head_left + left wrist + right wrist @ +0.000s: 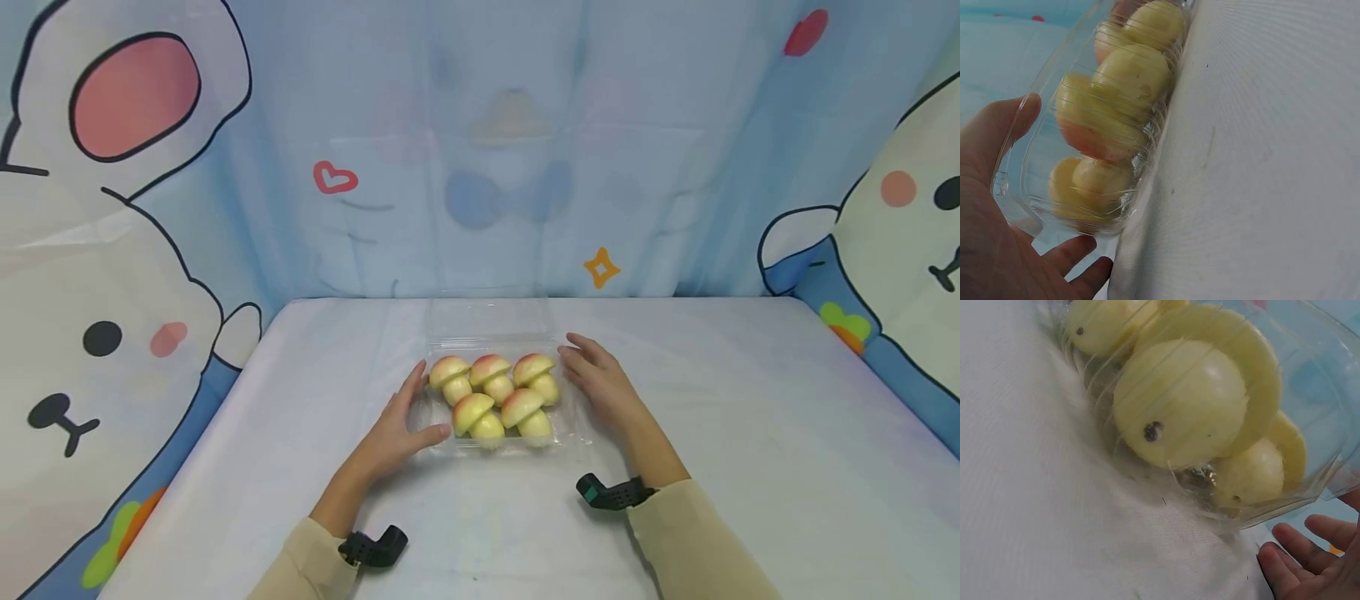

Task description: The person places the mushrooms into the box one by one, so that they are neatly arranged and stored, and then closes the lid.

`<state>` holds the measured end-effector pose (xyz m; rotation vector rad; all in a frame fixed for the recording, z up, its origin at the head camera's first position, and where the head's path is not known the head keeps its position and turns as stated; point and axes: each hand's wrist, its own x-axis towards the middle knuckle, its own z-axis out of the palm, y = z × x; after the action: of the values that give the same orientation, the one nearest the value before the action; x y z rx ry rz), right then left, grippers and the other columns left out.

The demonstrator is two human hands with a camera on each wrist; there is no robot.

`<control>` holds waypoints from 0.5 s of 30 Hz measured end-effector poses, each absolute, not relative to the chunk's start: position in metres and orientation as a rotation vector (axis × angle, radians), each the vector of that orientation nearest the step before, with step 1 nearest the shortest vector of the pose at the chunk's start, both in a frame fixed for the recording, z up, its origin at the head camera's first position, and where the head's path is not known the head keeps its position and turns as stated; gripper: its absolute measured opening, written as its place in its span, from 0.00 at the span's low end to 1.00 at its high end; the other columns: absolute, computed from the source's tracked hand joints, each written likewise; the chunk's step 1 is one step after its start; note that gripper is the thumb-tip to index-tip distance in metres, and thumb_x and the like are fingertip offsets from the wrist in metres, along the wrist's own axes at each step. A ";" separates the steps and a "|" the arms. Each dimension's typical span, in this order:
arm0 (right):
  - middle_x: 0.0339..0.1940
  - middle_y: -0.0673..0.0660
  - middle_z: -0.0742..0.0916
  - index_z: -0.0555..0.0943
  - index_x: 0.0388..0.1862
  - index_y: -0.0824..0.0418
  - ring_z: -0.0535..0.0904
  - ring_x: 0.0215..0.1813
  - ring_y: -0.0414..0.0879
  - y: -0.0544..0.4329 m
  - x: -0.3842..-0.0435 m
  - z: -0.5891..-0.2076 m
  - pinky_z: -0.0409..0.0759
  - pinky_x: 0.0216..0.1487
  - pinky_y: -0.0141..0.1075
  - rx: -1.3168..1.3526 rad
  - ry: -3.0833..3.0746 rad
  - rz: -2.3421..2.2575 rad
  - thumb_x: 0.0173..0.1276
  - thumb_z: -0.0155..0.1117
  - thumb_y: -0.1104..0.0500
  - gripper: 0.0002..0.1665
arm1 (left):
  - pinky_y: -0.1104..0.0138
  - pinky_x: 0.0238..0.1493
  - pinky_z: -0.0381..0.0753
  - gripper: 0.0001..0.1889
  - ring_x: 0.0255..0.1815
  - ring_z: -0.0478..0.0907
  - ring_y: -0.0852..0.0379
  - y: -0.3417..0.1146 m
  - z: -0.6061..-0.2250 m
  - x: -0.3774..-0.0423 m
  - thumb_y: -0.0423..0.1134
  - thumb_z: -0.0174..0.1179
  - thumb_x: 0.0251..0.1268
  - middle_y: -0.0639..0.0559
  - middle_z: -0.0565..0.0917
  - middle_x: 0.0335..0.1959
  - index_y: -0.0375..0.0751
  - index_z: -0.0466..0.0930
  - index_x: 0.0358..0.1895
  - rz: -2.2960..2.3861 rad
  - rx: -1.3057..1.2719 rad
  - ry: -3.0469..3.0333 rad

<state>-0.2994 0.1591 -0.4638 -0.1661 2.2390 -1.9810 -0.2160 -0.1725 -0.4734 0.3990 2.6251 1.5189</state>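
A clear plastic clamshell box (570, 425) sits on the white table, its transparent lid (491, 317) folded back toward the far edge. Inside lie several yellow mushroom-shaped pieces (489, 372) with reddish-tinged caps, in two rows. My left hand (401, 429) is at the box's left side, thumb toward the near left corner and fingers spread along the side. In the left wrist view, the thumb (1025, 119) overlaps the box rim. On the right side, my right hand (600, 379) has its fingers extended by the box wall. The right wrist view shows those fingers (1300, 547) relaxed beside the box corner.
A white cloth covers the table (750, 433). Behind its far edge hangs a light blue curtain (660, 167) with cartoon prints. Black wrist cameras (375, 546) are strapped to both wrists, below the beige sleeves' cuffs.
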 end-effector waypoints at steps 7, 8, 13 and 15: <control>0.83 0.66 0.63 0.52 0.85 0.64 0.59 0.84 0.56 0.159 -0.300 -0.463 0.59 0.82 0.48 -0.178 2.181 -1.981 0.84 0.49 0.56 0.37 | 0.45 0.84 0.29 0.55 0.86 0.48 0.44 -0.172 -0.471 -0.214 0.55 0.67 0.65 0.42 0.55 0.85 0.51 0.39 0.86 1.517 0.419 2.627; 0.84 0.66 0.63 0.52 0.85 0.64 0.58 0.84 0.55 0.160 -0.300 -0.463 0.59 0.82 0.48 -0.182 2.169 -1.987 0.84 0.48 0.58 0.37 | 0.45 0.84 0.29 0.55 0.86 0.48 0.44 -0.172 -0.470 -0.214 0.55 0.67 0.65 0.42 0.55 0.85 0.51 0.39 0.86 1.514 0.427 2.626; 0.84 0.66 0.62 0.51 0.85 0.64 0.57 0.85 0.54 0.161 -0.300 -0.463 0.66 0.78 0.38 -0.215 2.139 -1.999 0.82 0.45 0.61 0.36 | 0.45 0.84 0.28 0.54 0.86 0.49 0.43 -0.173 -0.470 -0.214 0.55 0.66 0.66 0.41 0.56 0.84 0.50 0.39 0.86 1.509 0.453 2.620; 0.84 0.66 0.63 0.51 0.85 0.64 0.57 0.85 0.55 0.162 -0.300 -0.464 0.70 0.73 0.31 -0.225 2.145 -1.997 0.82 0.44 0.62 0.36 | 0.44 0.84 0.28 0.54 0.86 0.49 0.43 -0.173 -0.470 -0.214 0.54 0.66 0.65 0.40 0.56 0.84 0.50 0.40 0.86 1.511 0.457 2.620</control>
<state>-0.2997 0.1616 -0.4638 -0.2254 2.1447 -1.9975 -0.2140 -0.1728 -0.4698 0.4570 2.6197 1.5106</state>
